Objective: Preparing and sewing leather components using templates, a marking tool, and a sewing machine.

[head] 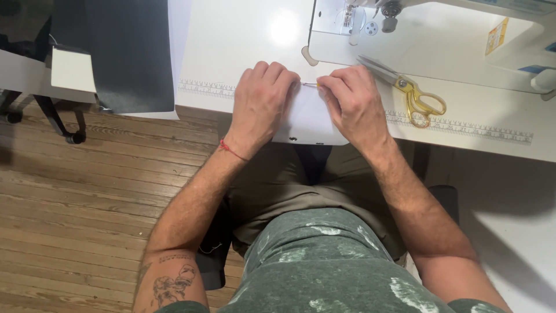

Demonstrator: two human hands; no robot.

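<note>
Centre of frame, pin [311,85]: I see it lying level between both hands, long axis left to right, over the white fabric [307,116] at the table [243,58] edge.
Pin look: thin, metallic, yellowish at its right end; mostly hidden.
Left hand [262,101]: knuckles up, fingers curled, grip pressed closed on the fabric beside the pin.
Right hand [353,101]: fingertips pinched closed on the pin's right end.
Upper right: gold-handled scissors [408,90], blades toward upper left, by the sewing machine [428,35].
</note>
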